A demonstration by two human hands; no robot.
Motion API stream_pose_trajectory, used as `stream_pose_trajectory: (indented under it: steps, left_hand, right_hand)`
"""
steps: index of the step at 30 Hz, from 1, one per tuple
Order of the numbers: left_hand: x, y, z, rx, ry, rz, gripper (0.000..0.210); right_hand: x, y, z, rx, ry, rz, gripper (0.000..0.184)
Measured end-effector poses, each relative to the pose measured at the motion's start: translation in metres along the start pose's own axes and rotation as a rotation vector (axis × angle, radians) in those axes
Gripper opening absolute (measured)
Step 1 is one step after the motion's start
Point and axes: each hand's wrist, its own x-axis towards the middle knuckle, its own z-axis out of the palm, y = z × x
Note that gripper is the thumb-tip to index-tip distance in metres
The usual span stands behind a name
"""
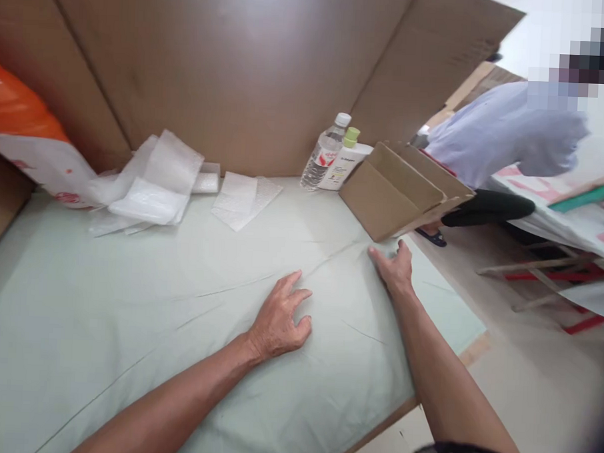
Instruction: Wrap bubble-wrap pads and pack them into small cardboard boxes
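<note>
Largest first: a brown cardboard panel (pixel 238 77) walls off the back, smooth and matt, two straight folds running down it. Before it the tabletop (pixel 103 311), under a pale green cloth (pixel 129 292), thin, creased in long slanting lines. At far left a bag (pixel 31 124), glossy orange above, white with red print below. Box (pixel 383 197) at the tabletop's right edge, towards the back: stiff plain cardboard, square-cornered, open at the upper side, its long upper edge slanting from back left to front right. It lies straight ahead of the right hand (pixel 397 267), clearly the nearer; the left hand (pixel 280 319) is well apart, nearer the middle of the cloth. Wrap pile (pixel 156 197) at back left, filmy, translucent, loosely folded; one loose wrap (pixel 239 197) flat to its right. Both hands empty, thumb and fingers apart; right fingertips by the box's near lower corner, contact cannot be told. Smallest: clear bottle (pixel 319 162), ribbed, round, white-capped; beside it, next to the box, a flat-sided white bottle (pixel 343 169), green-capped.
</note>
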Motion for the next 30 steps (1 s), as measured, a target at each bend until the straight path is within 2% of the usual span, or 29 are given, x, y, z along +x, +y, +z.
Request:
stream_pose_trajectory:
  steps: [3,6,9,11,13,15,16,18,20,22,23,25,27,30]
  left_hand:
    - [0.008,0.001,0.003,0.007,-0.020,0.001,0.048]
    - [0.014,0.004,0.006,-0.002,0.000,-0.032,0.059]
    - [0.006,0.009,-0.002,-0.043,0.072,-0.073,0.080]
    - [-0.013,0.012,-0.024,-0.026,0.127,-0.047,0.083]
    - [-0.041,0.011,-0.068,0.094,0.202,-0.002,0.075]
    - [-0.071,0.006,-0.135,0.315,0.320,0.004,0.061]
    - [-0.084,0.002,-0.175,0.440,0.427,-0.026,0.055]
    - [-0.104,-0.004,-0.259,0.696,0.677,-0.149,0.053]
    - [-0.115,-0.007,-0.336,0.892,0.871,-0.262,0.058]
    - [-0.121,-0.007,-0.395,0.995,0.983,-0.356,0.063]
    - [-0.123,-0.008,-0.415,1.011,1.007,-0.400,0.064]
    - [-0.124,-0.009,-0.442,1.011,1.006,-0.480,0.059]
    - [-0.123,-0.011,-0.453,1.005,0.959,-0.532,0.047]
    - [-0.119,-0.012,-0.457,1.008,0.905,-0.584,0.030]
  right_hand:
    - [-0.039,-0.019,0.002,-0.066,-0.169,-0.052,0.071]
    - [-0.076,-0.039,0.013,-0.126,-0.335,-0.214,0.057]
    - [-0.120,-0.063,0.034,-0.270,-0.358,-0.524,0.062]
    - [-0.158,-0.083,0.046,-0.259,-0.324,-0.786,0.060]
    - [-0.200,-0.110,0.050,-0.174,-0.308,-1.044,0.054]
    - [-0.239,-0.139,0.046,-0.068,-0.346,-1.260,0.050]
    - [-0.255,-0.153,0.043,-0.017,-0.374,-1.328,0.050]
    - [-0.277,-0.177,0.038,0.058,-0.407,-1.371,0.051]
    - [-0.285,-0.193,0.039,0.077,-0.387,-1.314,0.051]
    - [-0.281,-0.202,0.045,0.024,-0.352,-1.225,0.051]
    - [-0.277,-0.203,0.050,-0.019,-0.334,-1.187,0.051]
    - [-0.269,-0.203,0.060,-0.114,-0.319,-1.143,0.050]
    - [-0.263,-0.201,0.066,-0.182,-0.336,-1.143,0.050]
    - [-0.263,-0.197,0.068,-0.226,-0.395,-1.149,0.051]
